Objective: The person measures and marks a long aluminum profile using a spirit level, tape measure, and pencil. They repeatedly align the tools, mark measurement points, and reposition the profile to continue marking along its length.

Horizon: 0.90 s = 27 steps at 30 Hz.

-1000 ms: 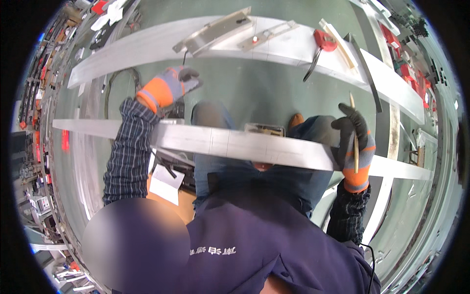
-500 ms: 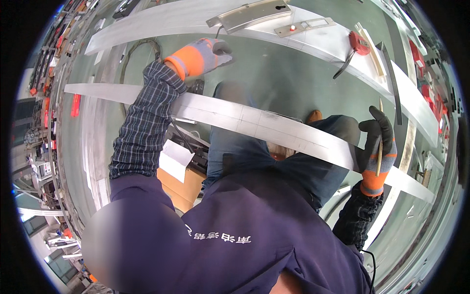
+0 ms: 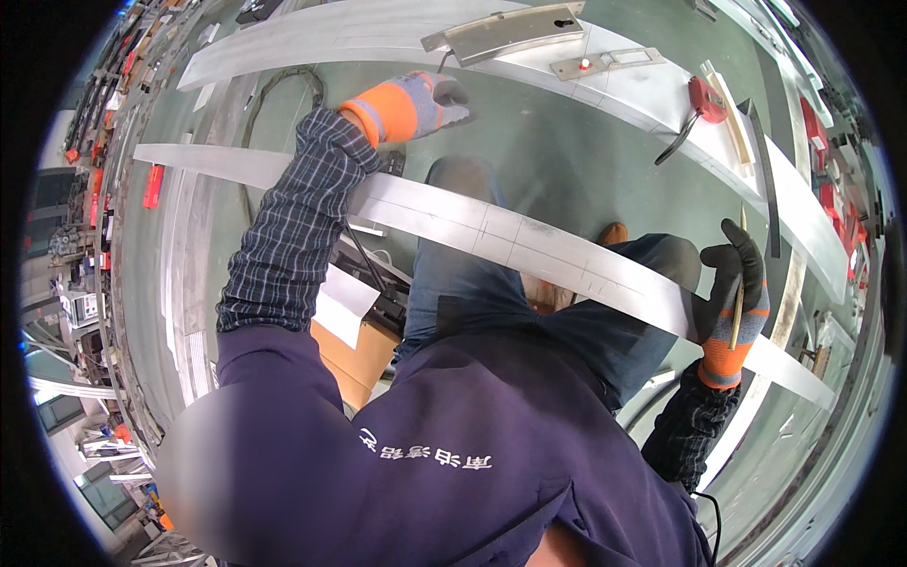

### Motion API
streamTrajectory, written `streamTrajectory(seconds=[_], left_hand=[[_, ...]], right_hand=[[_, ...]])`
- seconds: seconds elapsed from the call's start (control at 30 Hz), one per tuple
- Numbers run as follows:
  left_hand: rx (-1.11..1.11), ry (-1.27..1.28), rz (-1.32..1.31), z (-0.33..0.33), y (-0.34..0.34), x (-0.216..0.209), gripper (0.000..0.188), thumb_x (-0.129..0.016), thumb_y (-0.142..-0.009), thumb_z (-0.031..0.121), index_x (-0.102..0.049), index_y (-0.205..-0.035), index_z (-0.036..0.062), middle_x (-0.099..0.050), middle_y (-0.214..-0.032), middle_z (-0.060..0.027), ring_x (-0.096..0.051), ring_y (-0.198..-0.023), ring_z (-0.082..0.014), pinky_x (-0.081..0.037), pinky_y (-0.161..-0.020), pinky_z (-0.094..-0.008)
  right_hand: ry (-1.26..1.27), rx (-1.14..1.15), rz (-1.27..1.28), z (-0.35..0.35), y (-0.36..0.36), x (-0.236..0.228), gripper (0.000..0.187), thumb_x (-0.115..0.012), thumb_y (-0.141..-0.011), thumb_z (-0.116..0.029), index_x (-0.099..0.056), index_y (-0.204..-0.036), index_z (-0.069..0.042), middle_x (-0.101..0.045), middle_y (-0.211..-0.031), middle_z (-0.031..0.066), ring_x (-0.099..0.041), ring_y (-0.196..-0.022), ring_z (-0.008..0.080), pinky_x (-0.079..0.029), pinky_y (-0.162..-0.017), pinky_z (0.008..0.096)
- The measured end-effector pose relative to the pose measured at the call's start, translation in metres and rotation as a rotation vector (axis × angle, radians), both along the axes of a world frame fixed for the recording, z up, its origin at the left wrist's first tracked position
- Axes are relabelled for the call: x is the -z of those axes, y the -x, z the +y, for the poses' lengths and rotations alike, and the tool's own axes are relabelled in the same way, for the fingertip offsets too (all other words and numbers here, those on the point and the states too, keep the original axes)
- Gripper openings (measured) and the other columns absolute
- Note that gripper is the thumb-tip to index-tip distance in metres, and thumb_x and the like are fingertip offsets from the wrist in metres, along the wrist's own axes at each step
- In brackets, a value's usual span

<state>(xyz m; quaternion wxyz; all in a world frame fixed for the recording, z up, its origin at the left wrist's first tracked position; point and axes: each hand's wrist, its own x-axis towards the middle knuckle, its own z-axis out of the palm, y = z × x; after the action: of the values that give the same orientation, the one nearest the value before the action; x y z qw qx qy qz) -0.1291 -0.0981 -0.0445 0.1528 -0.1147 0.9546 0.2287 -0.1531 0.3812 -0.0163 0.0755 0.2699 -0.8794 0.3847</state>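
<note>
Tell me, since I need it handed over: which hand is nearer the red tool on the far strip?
Right. The right hand is below the red tool; the left hand is far off to its left.

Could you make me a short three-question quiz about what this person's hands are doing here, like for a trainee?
1. True or false: the right hand holds a thin pencil-like stick.
2. What does the left hand reach toward? A) red tool B) far metal strip C) cardboard box
3. What long thing crosses the person's lap?

Key: 1 true. 2 B. 3 A curved metal strip with marked lines.
</note>
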Motion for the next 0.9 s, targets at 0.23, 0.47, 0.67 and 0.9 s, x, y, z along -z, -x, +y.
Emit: streamTrajectory(seconds=[0.23,0.47,0.67,0.9], left_hand=[[0.001,0.047,0.019,-0.004,0.001,0.008,0.047,-0.071,-0.098,0.043,-0.071,-0.131,0.0097,-0.075,-0.122,-0.0140,-0.071,-0.111,-0.0290,-0.055,-0.099,-0.0359],[0.115,0.026,0.030,-0.014,0.002,0.010,0.058,-0.065,-0.096,0.053,-0.068,-0.136,0.0113,-0.072,-0.128,-0.0195,-0.068,-0.119,-0.0384,-0.052,-0.105,-0.0417],[0.058,0.040,0.007,-0.012,0.005,0.019,0.052,-0.065,-0.096,0.050,-0.071,-0.134,0.0144,-0.074,-0.126,-0.0166,-0.068,-0.117,-0.0366,-0.053,-0.104,-0.0419],[0.085,-0.004,0.045,-0.018,0.003,0.023,0.051,-0.067,-0.095,0.051,-0.071,-0.133,0.0166,-0.074,-0.125,-0.0157,-0.069,-0.116,-0.0351,-0.052,-0.103,-0.0409]], right_hand=[[-0.071,-0.050,0.102,0.001,0.002,0.000,0.052,-0.068,-0.087,0.005,-0.061,-0.138,-0.003,-0.073,-0.093,0.0098,-0.073,-0.090,0.0216,-0.056,-0.094,0.0353],[-0.076,-0.057,0.093,0.000,0.000,-0.001,0.058,-0.071,-0.081,0.007,-0.062,-0.138,-0.003,-0.074,-0.094,0.0102,-0.074,-0.091,0.0235,-0.057,-0.091,0.0351],[-0.134,-0.040,0.118,0.002,0.002,0.000,0.063,-0.074,-0.077,0.005,-0.062,-0.138,-0.003,-0.074,-0.095,0.0102,-0.074,-0.091,0.0233,-0.058,-0.090,0.0343],[-0.165,-0.072,0.155,0.000,0.002,-0.003,0.052,-0.070,-0.085,0.003,-0.063,-0.136,-0.003,-0.075,-0.094,0.0108,-0.074,-0.092,0.0229,-0.057,-0.090,0.0344]])
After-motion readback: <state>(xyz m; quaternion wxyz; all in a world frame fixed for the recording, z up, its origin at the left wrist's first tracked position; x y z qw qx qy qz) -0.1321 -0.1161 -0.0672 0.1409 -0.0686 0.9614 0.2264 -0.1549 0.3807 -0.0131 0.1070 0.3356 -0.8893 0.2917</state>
